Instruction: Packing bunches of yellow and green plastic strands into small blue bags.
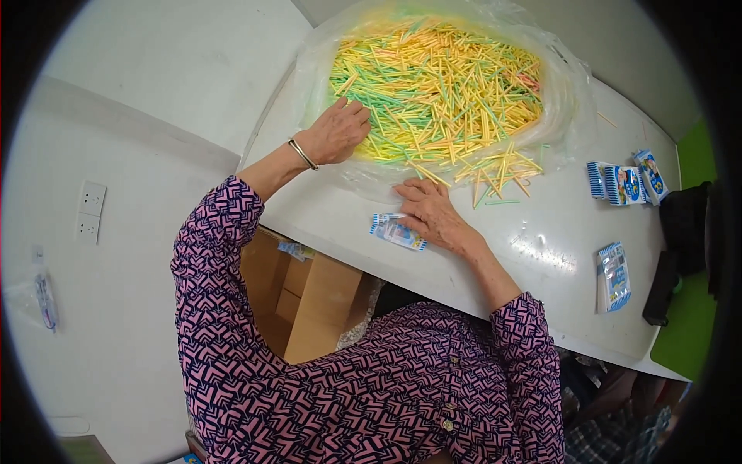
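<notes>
A large clear plastic bag lies open on the table, full of thin yellow, green and orange sticks. At its left edge, my left hand reaches in with curled fingers. The fingertips are hidden among the sticks, so what they hold cannot be made out. My right hand rests on the table in front of the bag, fingers apart. Its thumb touches a small blue-and-white packet lying flat near the table's front edge. Loose sticks have spilled over the bag's rim, just beyond the right hand.
Several blue-and-white packets lie at the table's right, with another packet stack nearer. A black object stands beside them. Below the front edge is an open cardboard box. A wall with sockets rises at left.
</notes>
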Action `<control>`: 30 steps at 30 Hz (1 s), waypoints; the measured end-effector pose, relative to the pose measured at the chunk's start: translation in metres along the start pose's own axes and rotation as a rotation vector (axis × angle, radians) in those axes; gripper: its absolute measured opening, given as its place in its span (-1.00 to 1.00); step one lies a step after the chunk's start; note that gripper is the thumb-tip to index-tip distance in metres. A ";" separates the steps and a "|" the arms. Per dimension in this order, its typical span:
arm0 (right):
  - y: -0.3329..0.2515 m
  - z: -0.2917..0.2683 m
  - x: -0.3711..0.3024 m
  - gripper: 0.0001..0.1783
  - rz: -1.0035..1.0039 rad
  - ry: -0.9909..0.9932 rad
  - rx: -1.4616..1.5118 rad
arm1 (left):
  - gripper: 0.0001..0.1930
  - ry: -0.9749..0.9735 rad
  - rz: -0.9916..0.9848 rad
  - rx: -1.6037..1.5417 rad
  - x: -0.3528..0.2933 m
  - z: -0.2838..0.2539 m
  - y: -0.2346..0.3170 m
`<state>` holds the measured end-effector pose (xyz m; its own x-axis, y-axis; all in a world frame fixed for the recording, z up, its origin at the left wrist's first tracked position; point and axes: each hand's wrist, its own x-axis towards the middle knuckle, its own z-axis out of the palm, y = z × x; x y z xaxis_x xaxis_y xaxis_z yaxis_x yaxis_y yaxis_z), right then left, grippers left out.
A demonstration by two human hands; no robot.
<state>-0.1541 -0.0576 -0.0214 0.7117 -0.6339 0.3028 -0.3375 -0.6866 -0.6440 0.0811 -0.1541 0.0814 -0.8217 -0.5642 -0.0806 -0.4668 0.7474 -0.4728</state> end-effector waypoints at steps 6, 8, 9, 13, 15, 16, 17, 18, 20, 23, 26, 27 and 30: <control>-0.001 0.002 0.000 -0.83 -0.004 0.017 -0.011 | -0.92 0.052 -0.042 -0.012 -0.002 0.013 -0.003; 0.000 0.002 -0.001 -0.84 -0.014 0.035 -0.027 | -0.90 0.076 -0.065 -0.071 -0.005 0.021 -0.006; 0.000 0.002 -0.001 -0.84 -0.014 0.025 -0.030 | -0.88 0.098 -0.119 -0.146 -0.007 0.025 -0.009; 0.001 0.001 -0.001 -0.82 -0.012 0.021 0.006 | -0.84 0.171 -0.264 -0.405 -0.009 0.027 -0.009; 0.000 -0.001 0.000 -0.81 -0.005 0.015 0.035 | -0.84 0.194 -0.311 -0.468 -0.008 0.026 -0.011; 0.000 -0.001 0.000 -0.79 0.005 0.004 0.071 | -0.82 0.211 -0.359 -0.537 -0.006 0.023 -0.011; 0.000 -0.001 0.000 -0.79 0.003 0.007 0.066 | -0.82 0.215 -0.357 -0.534 -0.005 0.021 -0.010; 0.000 -0.001 0.000 -0.78 0.014 0.007 0.094 | -0.81 0.157 -0.418 -0.581 -0.005 0.018 -0.009; 0.001 -0.003 -0.001 -0.77 0.024 0.013 0.116 | -0.80 0.104 -0.474 -0.623 0.000 0.013 -0.009; -0.004 -0.010 0.000 -0.76 0.044 0.084 0.151 | -0.77 0.088 -0.572 -0.769 0.007 0.006 -0.010; -0.021 -0.028 0.003 -0.77 0.080 0.319 0.435 | -0.75 0.293 -0.648 -1.079 0.012 -0.001 -0.013; -0.030 -0.041 0.004 -0.78 0.250 0.327 0.571 | -0.75 0.404 -0.665 -1.291 0.012 -0.003 -0.015; -0.018 -0.053 0.006 -0.81 0.427 0.435 0.754 | -0.73 0.573 -0.730 -1.779 0.030 -0.018 -0.007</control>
<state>-0.1763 -0.0680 0.0291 0.2800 -0.9571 0.0746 0.0772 -0.0550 -0.9955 0.0539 -0.1699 0.0986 -0.1842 -0.9783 0.0950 -0.1438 0.1225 0.9820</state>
